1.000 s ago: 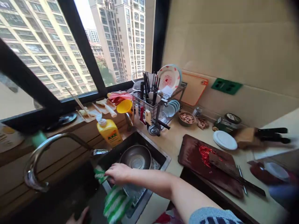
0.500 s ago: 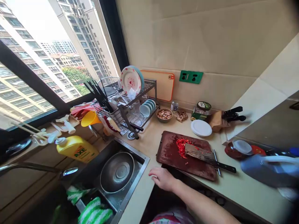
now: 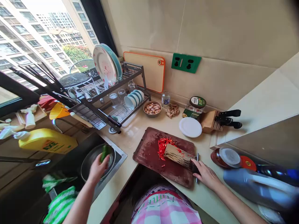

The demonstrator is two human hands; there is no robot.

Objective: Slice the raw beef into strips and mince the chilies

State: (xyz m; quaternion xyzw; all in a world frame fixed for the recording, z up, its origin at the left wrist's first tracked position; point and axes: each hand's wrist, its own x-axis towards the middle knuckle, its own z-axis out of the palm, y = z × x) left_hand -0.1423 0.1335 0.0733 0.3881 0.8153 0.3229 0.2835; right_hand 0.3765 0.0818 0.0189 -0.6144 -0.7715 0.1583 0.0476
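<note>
My left hand (image 3: pixel 99 168) is closed on a dark green pepper (image 3: pixel 106 151), held above the metal pan (image 3: pixel 87 166) in the sink. Around the black handle of a cleaver (image 3: pixel 178 155), my right hand (image 3: pixel 205 175) has its fingers closed, hiding most of that handle. The blade lies flat on the brown cutting board (image 3: pixel 146 152), with bits of red stuck to it. Chopped red chili (image 3: pixel 163 147) is heaped beside the blade's tip. A metal bar handle (image 3: pixel 197 168) sticks out at the board's right end.
A dish rack (image 3: pixel 121 84) holds plates, bowls and glasses at the back left. Behind the board stand a bowl of garlic (image 3: pixel 152 109), ginger (image 3: pixel 173 110), a white plate (image 3: pixel 190 127) and a knife block (image 3: pixel 211 121). A large jug (image 3: pixel 254 186) stands at right; a yellow soap bottle (image 3: pixel 49 141) at left.
My right hand has gone from the counter edge by the sink to the cleaver's handle. My left hand has come into view with the green pepper. The view has shifted right.
</note>
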